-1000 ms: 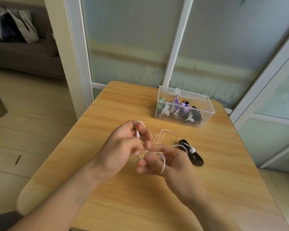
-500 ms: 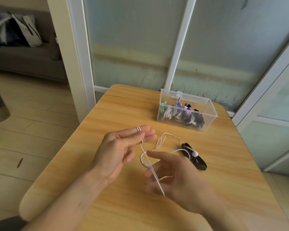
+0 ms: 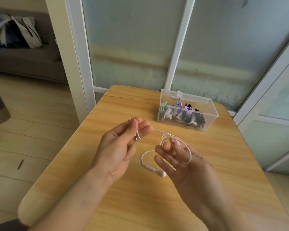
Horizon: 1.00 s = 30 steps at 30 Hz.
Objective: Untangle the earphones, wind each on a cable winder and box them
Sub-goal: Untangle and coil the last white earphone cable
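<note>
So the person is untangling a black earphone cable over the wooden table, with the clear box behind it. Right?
Not quite. The head view shows the cable is white, not black. The left hand pinches one end, loops drape over the right hand, above the table, box behind.

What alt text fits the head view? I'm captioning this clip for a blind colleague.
Two bare hands work a white earphone cable above a wooden table: the left hand pinches one end, and the cable loops around the spread fingers of the right hand. A clear plastic box of wound earphones sits behind.
</note>
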### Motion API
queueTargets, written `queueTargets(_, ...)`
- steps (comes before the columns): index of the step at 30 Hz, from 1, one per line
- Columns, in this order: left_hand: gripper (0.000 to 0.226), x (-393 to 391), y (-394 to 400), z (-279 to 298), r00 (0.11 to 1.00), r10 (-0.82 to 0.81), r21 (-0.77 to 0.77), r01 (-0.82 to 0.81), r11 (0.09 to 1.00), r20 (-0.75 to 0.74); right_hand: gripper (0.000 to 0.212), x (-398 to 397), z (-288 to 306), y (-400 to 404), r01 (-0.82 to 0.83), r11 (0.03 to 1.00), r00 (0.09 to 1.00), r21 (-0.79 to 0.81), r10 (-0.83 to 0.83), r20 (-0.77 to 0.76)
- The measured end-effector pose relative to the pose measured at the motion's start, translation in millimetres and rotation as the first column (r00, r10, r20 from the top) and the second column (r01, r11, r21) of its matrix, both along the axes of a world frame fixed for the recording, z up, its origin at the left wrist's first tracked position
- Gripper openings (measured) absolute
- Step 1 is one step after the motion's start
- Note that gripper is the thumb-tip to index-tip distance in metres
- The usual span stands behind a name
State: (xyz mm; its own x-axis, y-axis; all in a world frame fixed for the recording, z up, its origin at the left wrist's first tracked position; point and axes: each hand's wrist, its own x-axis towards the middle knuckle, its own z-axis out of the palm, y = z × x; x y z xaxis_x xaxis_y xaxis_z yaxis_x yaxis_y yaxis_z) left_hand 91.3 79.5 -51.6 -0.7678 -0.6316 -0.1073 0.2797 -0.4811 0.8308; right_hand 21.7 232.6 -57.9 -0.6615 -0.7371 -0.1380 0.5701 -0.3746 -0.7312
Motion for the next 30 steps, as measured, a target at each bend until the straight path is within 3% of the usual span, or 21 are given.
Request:
queueTargets(3, 0.018, -0.8, -6.1, 3.5, 0.999, 0.002, 0.188, 0.007, 0.982, -0.044, 0.054, -4.3, -3.8, -1.7, -0.022, 0.995, 0.999, -0.092, 0.026, 0.044)
queueTargets(5, 0.018, 0.4, -12.4, 7.1, 0.995, 0.014, 0.306, 0.018, 0.952, -0.103, 0.066, -8.0, -3.2, 0.9, -0.028, 0.997, 0.998, -0.067, 0.032, 0.046)
queueTargets(8, 0.02, 1.4, -17.9, 11.6, 0.985, 0.039, 0.388, 0.031, 0.921, -0.17, 0.043, -9.7, 2.1, 7.2, -0.123, 0.989, 0.992, 0.079, 0.126, -0.028)
queueTargets(10, 0.021, 0.2, -17.8, 10.4, 0.982, 0.054, 0.353, 0.013, 0.935, -0.179, 0.027, -5.4, 4.3, 9.0, -0.114, 0.936, 0.94, 0.334, 0.21, -0.268)
queueTargets(12, 0.022, -2.5, -14.4, 6.3, 0.989, 0.055, 0.201, -0.026, 0.979, -0.137, 0.017, 2.8, 0.9, 9.2, -0.003, 0.831, 0.794, 0.557, 0.34, -0.504)
queueTargets(15, 0.021, -5.0, -9.0, -2.6, 0.996, 0.086, -0.253, -0.091, 0.963, -0.029, 0.018, 11.8, -4.9, 7.7, 0.189, 0.715, 0.523, 0.673, 0.507, -0.685)
queueTargets(17, 0.02, -6.1, -9.0, -12.0, 0.994, 0.087, -0.572, -0.038, 0.819, 0.059, 0.024, 12.1, -5.2, 9.9, 0.292, 0.735, 0.41, 0.612, 0.482, -0.774)
queueTargets(19, 0.013, -6.0, -10.3, -19.0, 0.98, 0.061, -0.777, 0.113, 0.619, 0.191, 0.023, 8.6, -1.5, 12.7, 0.357, 0.782, 0.349, 0.511, 0.396, -0.849)
queueTargets(20, 0.011, -4.9, -10.0, -19.7, 0.968, 0.026, -0.821, 0.196, 0.536, 0.249, 0.017, 6.1, 1.6, 13.4, 0.35, 0.811, 0.386, 0.469, 0.331, -0.861)
queueTargets(23, 0.022, -1.7, -9.7, -13.3, 0.918, -0.086, -0.833, 0.387, 0.396, 0.386, 0.015, -7.2, 10.1, 16.4, 0.181, 0.908, 0.714, 0.377, 0.142, -0.685)
queueTargets(24, 0.028, -0.2, -9.6, -8.9, 0.901, -0.126, -0.82, 0.43, 0.379, 0.414, 0.016, -12.4, 11.3, 18.0, 0.143, 0.917, 0.783, 0.373, 0.125, -0.609)
queueTargets(27, 0.033, 4.7, -14.1, 1.5, 0.825, -0.324, -0.707, 0.565, 0.426, 0.464, 0.016, -20.7, 12.1, 18.6, -0.002, 0.943, 0.915, 0.332, 0.136, -0.381)
queueTargets(30, 0.032, 8.3, -18.8, 7.2, 0.738, -0.438, -0.611, 0.672, 0.417, 0.513, 0.007, -20.4, 15.4, 17.2, -0.158, 0.933, 0.96, 0.323, 0.222, -0.171)
